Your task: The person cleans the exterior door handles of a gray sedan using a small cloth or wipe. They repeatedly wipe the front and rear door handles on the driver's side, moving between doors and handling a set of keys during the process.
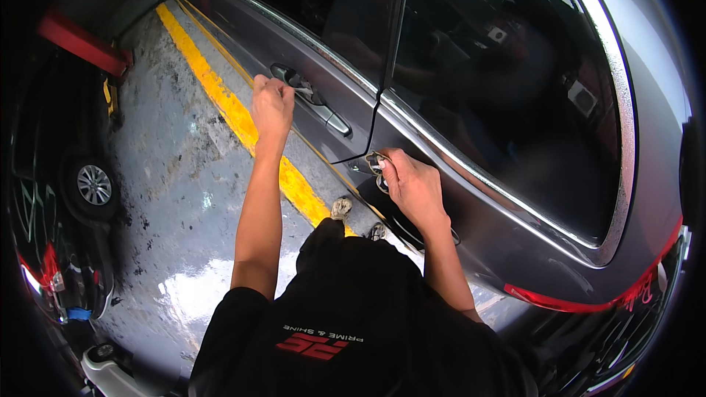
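Note:
My left hand (273, 107) is at the outer door handle (331, 118) of a dark grey car, with thumb and fingers pinched together. Between them is a thin pale piece (303, 90), which reaches toward the cup behind the handle. Lower and to the right, my right hand (413, 184) is close to the body panel behind the door seam (375, 121). Its thumb and finger pinch a small looped thing with tan edges (381, 183); what exactly it is cannot be made out.
A chrome-edged side window (496, 110) and a red tail light (573, 303) belong to the grey car. Across the worn floor runs a yellow line (212, 88). A red post base (85, 44) and a black car (60, 209) stand to the left.

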